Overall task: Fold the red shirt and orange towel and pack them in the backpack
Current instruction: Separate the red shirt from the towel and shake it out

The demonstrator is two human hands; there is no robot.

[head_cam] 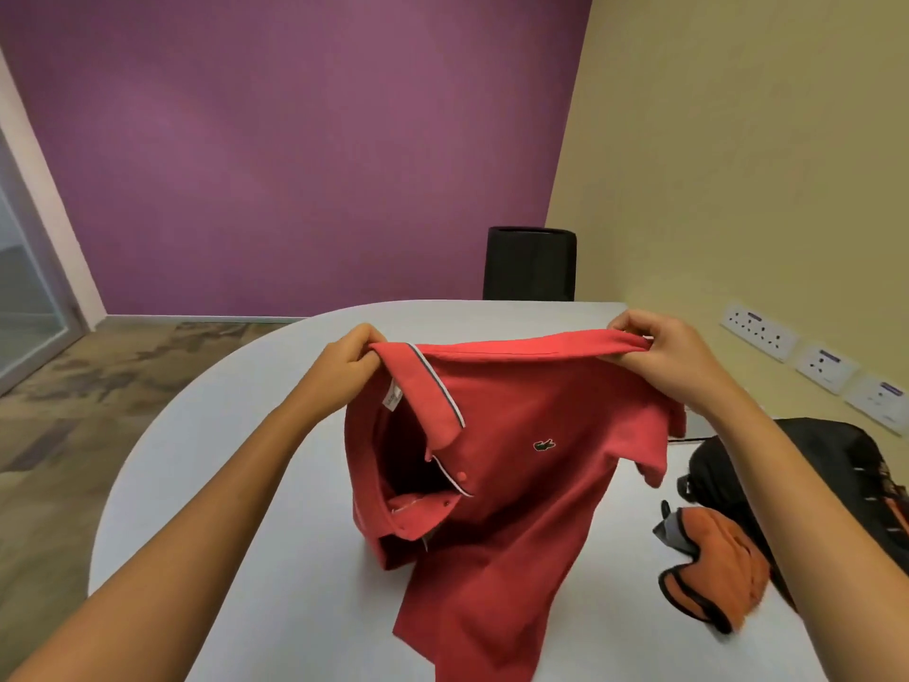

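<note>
The red shirt (521, 465), a polo with a small green logo, hangs above the table with its lower part draped on the tabletop. My left hand (351, 359) pinches its top edge at the collar side. My right hand (654, 349) pinches the opposite top corner, keeping the edge stretched between both hands. The orange towel (713, 563), edged in black, lies crumpled on the table to the right. Behind it sits the black backpack (811, 465), partly hidden by my right forearm.
The white rounded table (236, 465) fills the middle of the view. A black chair back (531, 263) stands beyond its far edge. Wall sockets (757, 332) line the yellow wall on the right. Carpeted floor lies to the left.
</note>
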